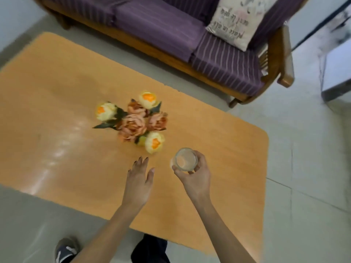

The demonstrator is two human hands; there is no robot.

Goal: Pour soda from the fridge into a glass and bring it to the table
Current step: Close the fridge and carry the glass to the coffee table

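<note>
Living-room setting: low orange-wood surface [57, 92] w/ a bunch of flowers [133, 122] at its middle. Task looks nearly done, imo: the glass [185, 159] holds a pale liquid, prob. the soda, & sits over the surface just to the near-right of the flowers. Fridge & pouring steps seem finished. What's left is setting it down & letting go. Can't tell if its base touches the surface yet, as the view is from above & a bit blurred.

Right hand [195, 177] grips the glass by its rim & side, fingers & thumb curled round it. Left hand [139, 179] is empty, fingers spread & straight, palm down, just on the near side of the flowers. Touching or hovering, can't tell.

Beyond the flowers stands a purple striped sofa [161, 31] w/ a printed cushion [235, 21] at its right end. Pale tiled floor [303, 168] all round, one shoe [65, 248] on the near side.
</note>
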